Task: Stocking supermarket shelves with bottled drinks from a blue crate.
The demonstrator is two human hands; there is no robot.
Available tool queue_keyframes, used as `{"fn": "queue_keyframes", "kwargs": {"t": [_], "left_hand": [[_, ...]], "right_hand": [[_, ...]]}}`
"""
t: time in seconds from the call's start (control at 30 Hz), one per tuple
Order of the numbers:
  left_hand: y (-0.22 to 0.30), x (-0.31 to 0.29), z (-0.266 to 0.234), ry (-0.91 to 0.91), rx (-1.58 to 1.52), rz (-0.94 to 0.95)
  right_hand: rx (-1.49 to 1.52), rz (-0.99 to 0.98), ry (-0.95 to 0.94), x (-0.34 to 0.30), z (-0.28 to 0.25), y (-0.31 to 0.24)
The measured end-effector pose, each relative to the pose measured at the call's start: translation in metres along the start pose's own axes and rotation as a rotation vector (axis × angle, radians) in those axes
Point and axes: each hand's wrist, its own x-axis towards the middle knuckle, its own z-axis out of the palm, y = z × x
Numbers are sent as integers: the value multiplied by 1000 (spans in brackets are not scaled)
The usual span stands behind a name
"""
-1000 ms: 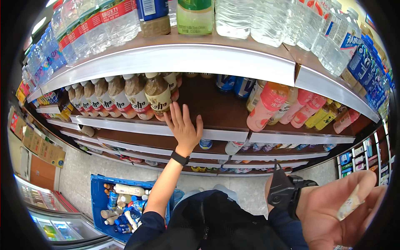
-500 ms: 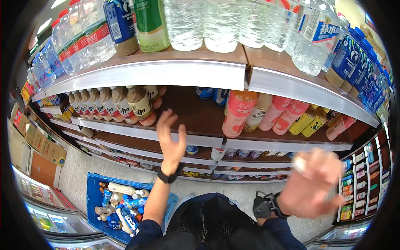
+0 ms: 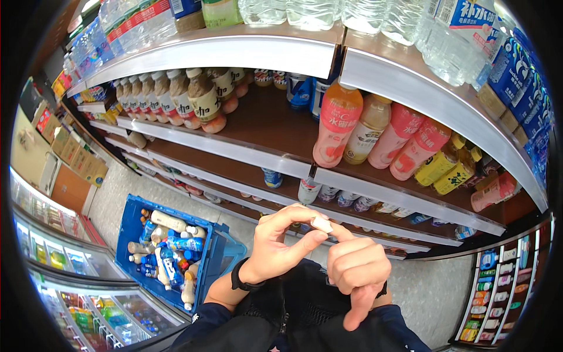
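Observation:
In front of my body the two hands meet. My left hand is closed in a pinch, thumb and index finger on a small white piece at the tip of my right index finger. I cannot tell whether it is a finger wrap or a loose scrap. My right hand holds nothing in its palm; its index finger is stretched out, the thumb points down, and the other fingers curl loosely. Beyond the hands, pink peach-drink bottles and brown-and-white bottles stand on a brown shelf.
A blue crate full of mixed bottles sits on the floor to my left. Clear water bottles line the upper shelf. Glass-fronted coolers stand at the left, another stocked shelf rack at the right. Yellow bottles lean beside the pink ones.
Both hands have come down and together from apart, the left moving away from the shelf. Left thumb and index finger now pinch the white piece on the right fingertip. The view has tilted.

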Motion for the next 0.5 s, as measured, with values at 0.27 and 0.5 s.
{"fn": "queue_keyframes", "kwargs": {"t": [0.27,0.5], "left_hand": [[10,-24,19,60,-68,-152],[36,-22,34,9,-254,-387]], "right_hand": [[-585,11,-241,-9,11,-24],[-954,-83,-428,-20,8,-22]]}}
